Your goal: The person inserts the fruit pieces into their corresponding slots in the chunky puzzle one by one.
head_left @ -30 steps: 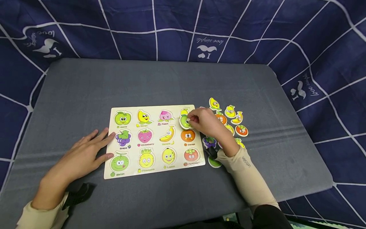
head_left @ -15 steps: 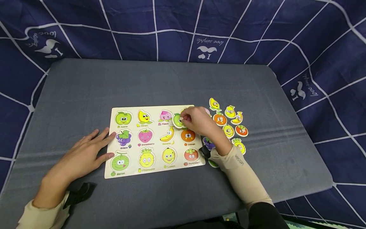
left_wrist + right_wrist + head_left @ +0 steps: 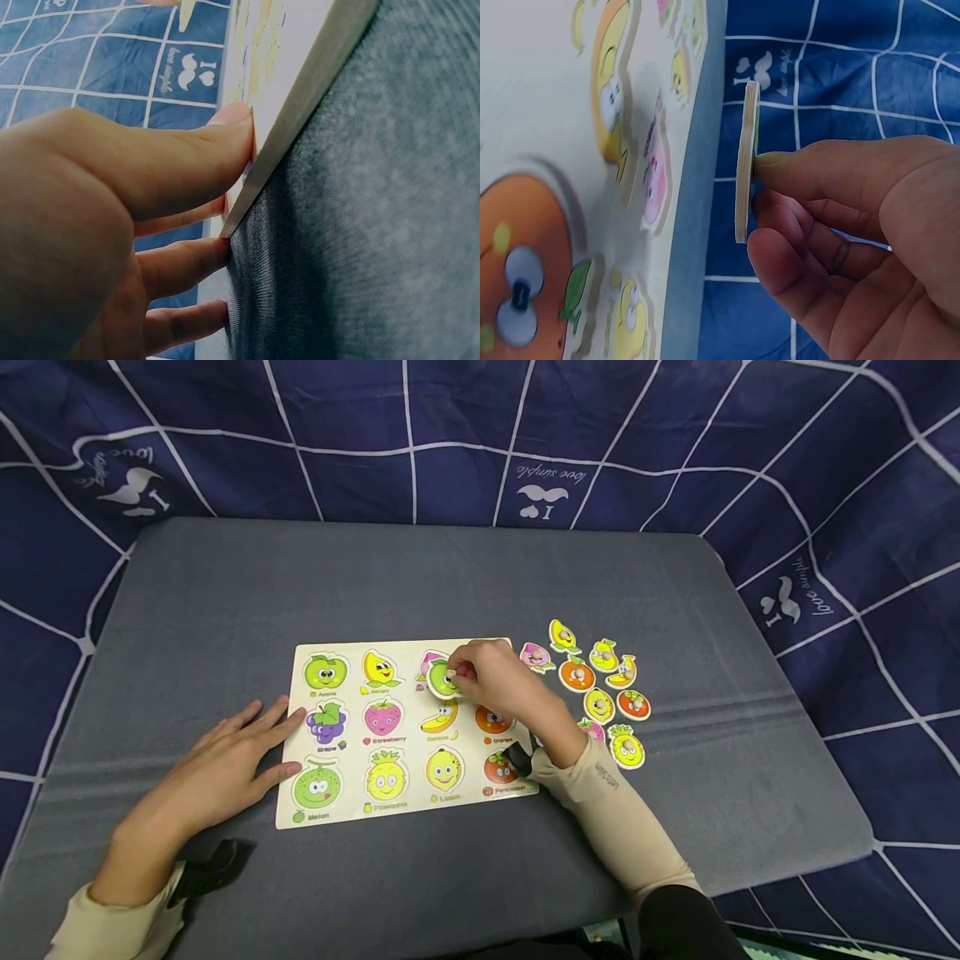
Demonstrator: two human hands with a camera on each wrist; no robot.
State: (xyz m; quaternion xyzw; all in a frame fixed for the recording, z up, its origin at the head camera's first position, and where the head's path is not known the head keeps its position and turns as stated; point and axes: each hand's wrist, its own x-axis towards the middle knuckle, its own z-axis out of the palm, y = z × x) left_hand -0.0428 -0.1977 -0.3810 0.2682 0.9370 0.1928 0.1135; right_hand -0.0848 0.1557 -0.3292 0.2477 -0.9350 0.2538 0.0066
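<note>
My right hand (image 3: 498, 681) pinches a green apple puzzle piece (image 3: 441, 680) by its knob, above the peach picture in the top row of a wooden fruit puzzle board (image 3: 352, 760). In the right wrist view the piece (image 3: 746, 165) appears edge-on, apart from the board, between it and my thumb and curled fingers. My left hand (image 3: 221, 760) lies at the board's left edge with its fingers spread and fairly straight. The left wrist view shows the thumb (image 3: 202, 161) touching the board's edge (image 3: 289, 135). My right hand and sleeve hide part of the board's right side.
Several knobbed fruit pieces lie loose right of the board, among them a peach (image 3: 536, 656), an orange (image 3: 577, 674), a banana (image 3: 623, 671) and a pineapple (image 3: 626, 747). A grey cloth-covered table (image 3: 360, 577) meets a navy checked curtain (image 3: 465, 485) behind.
My right hand has carried the apple piece leftward over the board, from the pear picture to the peach picture. The left hand stays at the board's edge.
</note>
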